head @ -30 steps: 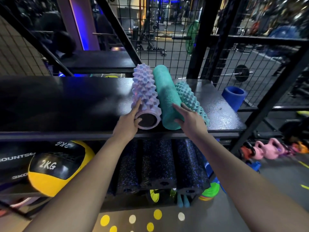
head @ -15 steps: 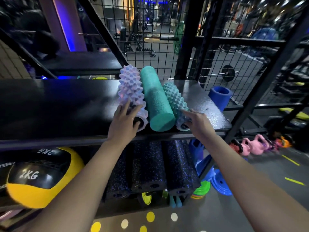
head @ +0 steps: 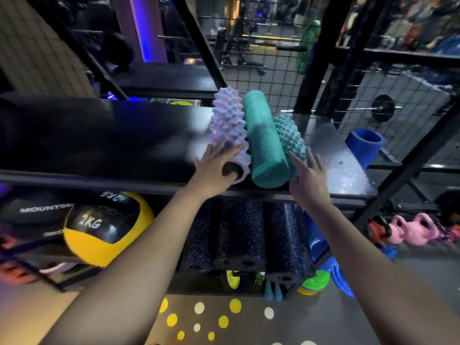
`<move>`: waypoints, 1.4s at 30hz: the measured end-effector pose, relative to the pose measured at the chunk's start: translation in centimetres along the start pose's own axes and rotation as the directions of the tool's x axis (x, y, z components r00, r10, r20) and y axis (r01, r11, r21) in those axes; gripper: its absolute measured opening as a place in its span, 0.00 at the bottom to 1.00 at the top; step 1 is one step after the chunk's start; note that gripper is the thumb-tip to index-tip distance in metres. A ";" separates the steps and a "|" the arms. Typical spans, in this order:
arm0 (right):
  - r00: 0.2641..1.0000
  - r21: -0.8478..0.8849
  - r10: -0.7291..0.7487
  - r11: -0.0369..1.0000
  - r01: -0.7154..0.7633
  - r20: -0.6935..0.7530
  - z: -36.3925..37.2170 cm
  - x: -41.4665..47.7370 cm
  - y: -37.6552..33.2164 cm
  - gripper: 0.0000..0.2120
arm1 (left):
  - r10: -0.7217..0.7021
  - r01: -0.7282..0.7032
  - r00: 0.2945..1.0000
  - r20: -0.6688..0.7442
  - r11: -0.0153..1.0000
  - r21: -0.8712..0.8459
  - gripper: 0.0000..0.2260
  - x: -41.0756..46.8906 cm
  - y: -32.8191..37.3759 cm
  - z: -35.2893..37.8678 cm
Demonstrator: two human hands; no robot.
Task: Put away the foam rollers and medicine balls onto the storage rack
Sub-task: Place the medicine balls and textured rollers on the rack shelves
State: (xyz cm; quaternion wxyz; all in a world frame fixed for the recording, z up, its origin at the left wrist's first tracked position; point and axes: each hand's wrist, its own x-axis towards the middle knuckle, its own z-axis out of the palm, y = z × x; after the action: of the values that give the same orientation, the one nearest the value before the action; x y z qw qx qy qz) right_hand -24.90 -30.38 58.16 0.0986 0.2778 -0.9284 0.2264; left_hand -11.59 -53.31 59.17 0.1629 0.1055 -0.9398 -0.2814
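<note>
Three foam rollers lie side by side on the black rack shelf: a spiky lilac roller, a smooth teal roller and a spiky teal roller. My left hand rests flat against the near end of the lilac roller, fingers spread. My right hand touches the near end of the spiky teal roller with open fingers. On the shelf below sit a yellow-and-black 2KG medicine ball, a darker ball and three black speckled rollers.
A blue cylinder stands at the right behind the shelf. Pink kettlebells and coloured discs lie on the floor at the right. Wire mesh and black rack posts close off the back. Yellow and white dots mark the floor.
My right hand slid from the smooth teal roller to the end of the spiky teal roller. My left hand flattened over the lilac roller's end. The rollers sit closer together.
</note>
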 end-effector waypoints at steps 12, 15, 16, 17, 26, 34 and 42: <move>0.865 0.248 -0.501 0.836 0.490 -0.023 10.7 -0.8 -27.7 0.31 | -0.411 0.223 0.722 -0.556 0.899 -0.376 0.23 -12.4 -16.1 -15.9; 0.820 0.280 -0.570 0.796 0.537 0.045 14.1 -1.2 -36.5 0.31 | -0.460 0.331 0.650 -0.606 0.888 -0.319 0.24 -15.9 -22.3 -21.6; 0.822 0.313 -0.565 0.795 0.520 0.069 15.1 -1.2 -39.4 0.32 | -0.454 0.348 0.635 -0.625 0.890 -0.294 0.23 -16.7 -24.5 -23.5; 0.825 0.349 -0.556 0.795 0.495 0.097 16.1 -1.2 -42.2 0.31 | -0.438 0.361 0.622 -0.649 0.896 -0.259 0.22 -17.4 -26.9 -25.2; 0.927 0.551 -0.278 0.828 0.098 0.253 24.5 2.5 -65.7 0.44 | -0.409 0.471 0.543 -0.734 0.871 -0.138 0.23 -21.2 -49.4 -40.0; 0.932 0.386 -0.292 0.902 0.193 0.215 28.2 3.9 -74.4 0.66 | -0.424 0.499 0.854 -0.300 0.830 0.249 0.47 -16.4 -60.0 -46.5; 0.946 0.401 -0.259 0.901 0.165 0.193 29.7 7.3 -76.0 0.69 | -0.372 0.442 0.861 -0.348 0.885 0.148 0.43 -15.7 -62.5 -48.2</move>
State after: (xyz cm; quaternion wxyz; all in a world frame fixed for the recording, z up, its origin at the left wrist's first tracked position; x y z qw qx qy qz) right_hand 9.91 -104.39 62.11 -0.0467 0.4171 -0.8358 0.3539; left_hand 27.21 -123.76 58.09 0.2317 0.3630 -0.8839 -0.1823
